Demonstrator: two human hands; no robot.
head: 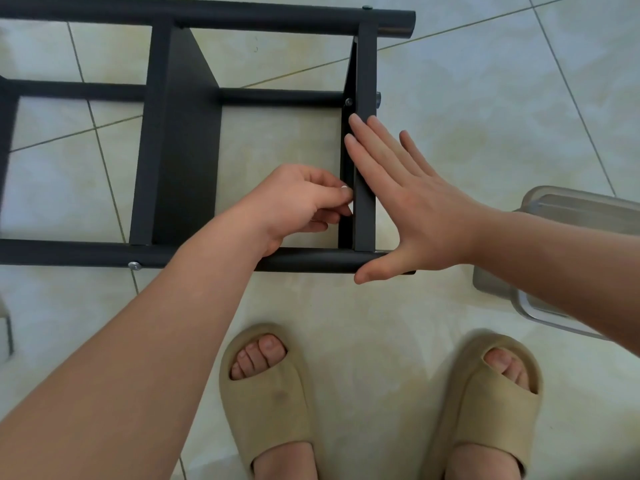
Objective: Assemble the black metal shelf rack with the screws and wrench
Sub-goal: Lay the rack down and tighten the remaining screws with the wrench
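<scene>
Rack (176, 150) lying flat on tiled floor (485, 98), both hands at its end bar (365, 209).
Left hand (301, 202) grip is pinching a small pale part (348, 205) at the bar's inner face; right hand (408, 209) is pressing flat, fingers straight; clear container (571, 209) is sitting partly behind right forearm; slippers (266, 403) below.

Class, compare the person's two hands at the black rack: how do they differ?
The left hand is curled; the right hand lies flat, fingers straight. Left fingertips meet the inner side of the end bar; the right hand its outer side. Both touch that bar.
</scene>
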